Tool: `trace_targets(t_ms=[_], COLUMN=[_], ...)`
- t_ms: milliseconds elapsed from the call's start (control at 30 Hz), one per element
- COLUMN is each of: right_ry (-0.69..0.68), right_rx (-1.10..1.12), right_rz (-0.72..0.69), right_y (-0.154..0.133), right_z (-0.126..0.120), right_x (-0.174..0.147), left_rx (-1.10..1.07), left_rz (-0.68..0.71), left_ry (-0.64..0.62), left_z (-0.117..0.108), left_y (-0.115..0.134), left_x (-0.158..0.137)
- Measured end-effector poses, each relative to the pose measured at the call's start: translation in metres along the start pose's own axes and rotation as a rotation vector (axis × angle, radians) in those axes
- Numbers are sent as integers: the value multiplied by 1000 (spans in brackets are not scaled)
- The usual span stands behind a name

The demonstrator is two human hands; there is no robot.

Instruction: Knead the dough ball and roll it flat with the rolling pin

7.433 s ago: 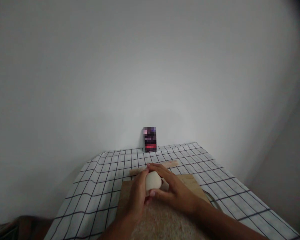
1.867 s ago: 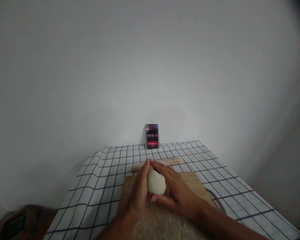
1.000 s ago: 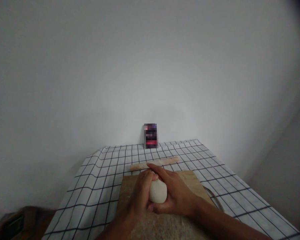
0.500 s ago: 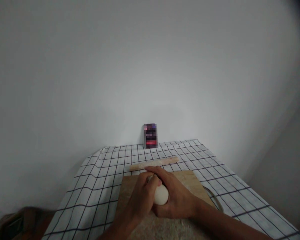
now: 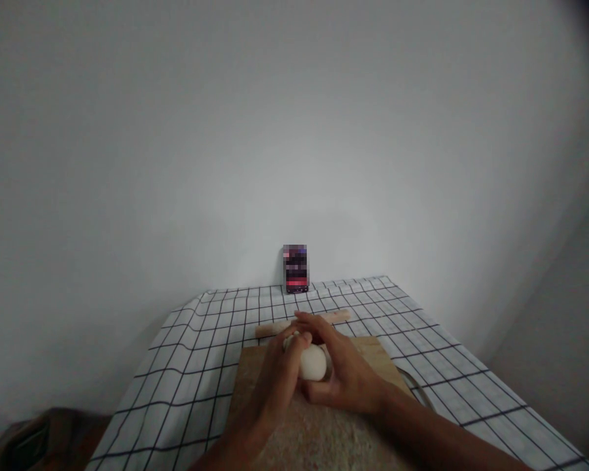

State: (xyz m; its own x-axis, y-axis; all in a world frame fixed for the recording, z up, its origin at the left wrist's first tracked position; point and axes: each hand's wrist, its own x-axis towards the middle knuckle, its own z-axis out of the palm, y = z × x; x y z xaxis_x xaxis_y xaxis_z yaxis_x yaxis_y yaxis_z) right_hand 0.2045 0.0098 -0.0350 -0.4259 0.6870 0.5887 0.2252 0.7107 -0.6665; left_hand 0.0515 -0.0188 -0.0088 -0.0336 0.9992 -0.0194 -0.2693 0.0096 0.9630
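A smooth white ball of dough (image 5: 313, 363) sits between my two hands above the wooden board (image 5: 319, 438). My left hand (image 5: 279, 369) wraps its left side, with the thumb lying on the dough. From the right, my right hand (image 5: 348, 373) cups it, thumb below and fingers curved over the far side. Some of the dough is hidden behind my left thumb and fingers. Just beyond my fingertips lies a pale wooden rolling pin (image 5: 341, 316), its middle covered by my hands.
A black-and-white checked cloth (image 5: 186, 379) covers the table. At the back, a phone-like device with a blurred screen (image 5: 296, 268) leans against the white wall (image 5: 294, 131). A curved rim (image 5: 417, 386) shows at the board's right edge. Something brown (image 5: 53, 432) is at lower left.
Both hands have shifted slightly away from me with the dough. The right hand's fingers have lifted and arched more, and its thumb has moved up, loosening around the ball.
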Motion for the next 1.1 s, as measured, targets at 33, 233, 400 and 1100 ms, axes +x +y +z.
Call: trace_targets(t_ms=[33, 233, 400, 1100], right_ry=[38, 120, 92, -204], right_rx=[-1, 5, -21, 350], right_rz=[12, -86, -103, 111], right_y=[2, 5, 7, 20], right_z=[-2, -9, -12, -5], right_x=[0, 2, 0, -2], left_rx=[12, 21, -2, 28], left_rz=[40, 10, -48, -74], left_ry=[-8, -156, -237, -428], left_z=[-1, -13, -20, -16], left_y=[3, 22, 14, 13], left_x=[2, 7, 14, 7])
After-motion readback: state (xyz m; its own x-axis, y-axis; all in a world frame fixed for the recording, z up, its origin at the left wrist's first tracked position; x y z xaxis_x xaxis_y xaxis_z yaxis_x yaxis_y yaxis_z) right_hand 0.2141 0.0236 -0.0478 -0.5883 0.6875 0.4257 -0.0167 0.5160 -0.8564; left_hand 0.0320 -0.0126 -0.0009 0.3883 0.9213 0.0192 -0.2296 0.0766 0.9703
